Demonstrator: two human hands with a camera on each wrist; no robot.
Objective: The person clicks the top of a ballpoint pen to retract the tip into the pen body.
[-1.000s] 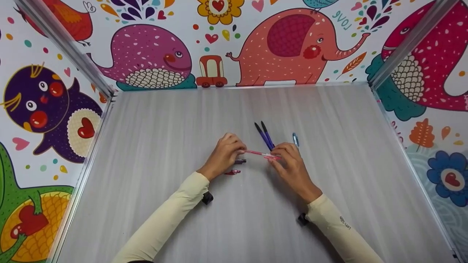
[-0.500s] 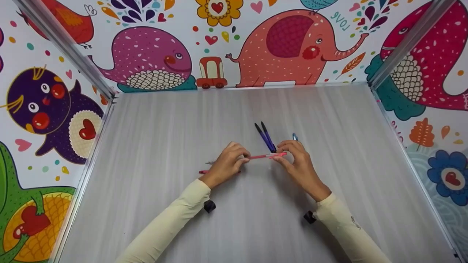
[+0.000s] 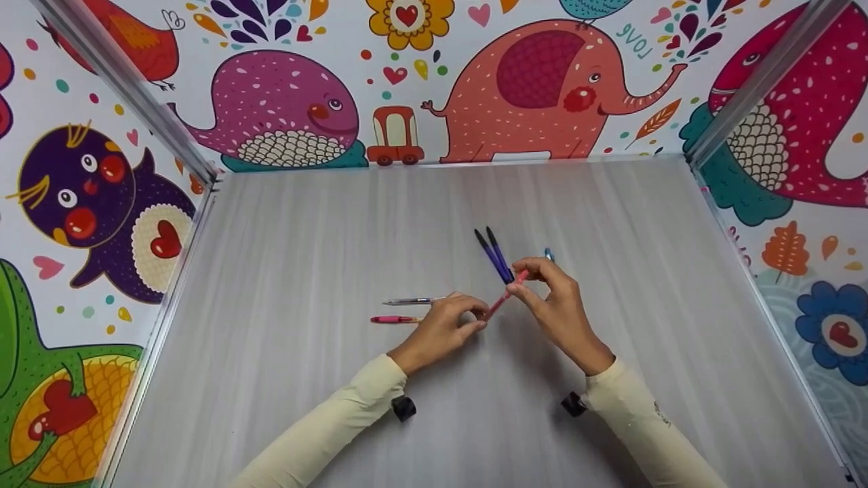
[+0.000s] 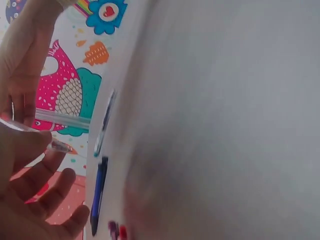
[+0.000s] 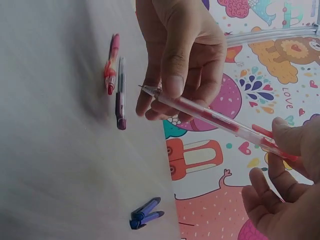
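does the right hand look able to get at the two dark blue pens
Probably yes: the dark blue pens lie near the right hand, mostly uncovered, though it is pinching the red pen and might need to release it.

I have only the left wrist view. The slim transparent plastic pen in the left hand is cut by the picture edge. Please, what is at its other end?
Observer: The right hand pinches it there, beside the pink clip of the slim transparent plastic pen.
Operator: Thank you. At my bottom edge I see two ends only. How do these things lie?
Observer: Side by side, nearly parallel: a clear plastic pen with a dark purple end and a thin pink-red pen.
Operator: And the slender blue-purple pens with black ends, do they lie parallel too?
Observer: No, the head view shows two in a narrow V, black ends spread apart.
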